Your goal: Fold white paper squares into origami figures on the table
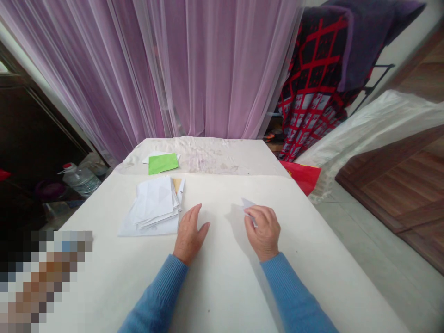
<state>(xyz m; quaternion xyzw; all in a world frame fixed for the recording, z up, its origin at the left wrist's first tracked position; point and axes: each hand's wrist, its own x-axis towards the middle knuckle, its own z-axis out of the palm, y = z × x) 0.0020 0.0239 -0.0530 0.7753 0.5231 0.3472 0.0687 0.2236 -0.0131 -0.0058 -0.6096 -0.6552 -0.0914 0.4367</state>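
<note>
My left hand (189,233) lies flat on the white table (222,277), fingers stretched out, its tips just right of a stack of white folded papers (154,206). My right hand (264,230) is curled, pinching a small folded white paper piece (248,205) that sticks out above its fingers. Both arms wear blue sleeves.
A green paper sheet (163,163) lies at the far left of the table. Purple curtains (194,64) hang behind. A red and black cloth (312,106) and a red bag (303,175) are at the right. A plastic bottle (79,178) stands at the left, off the table.
</note>
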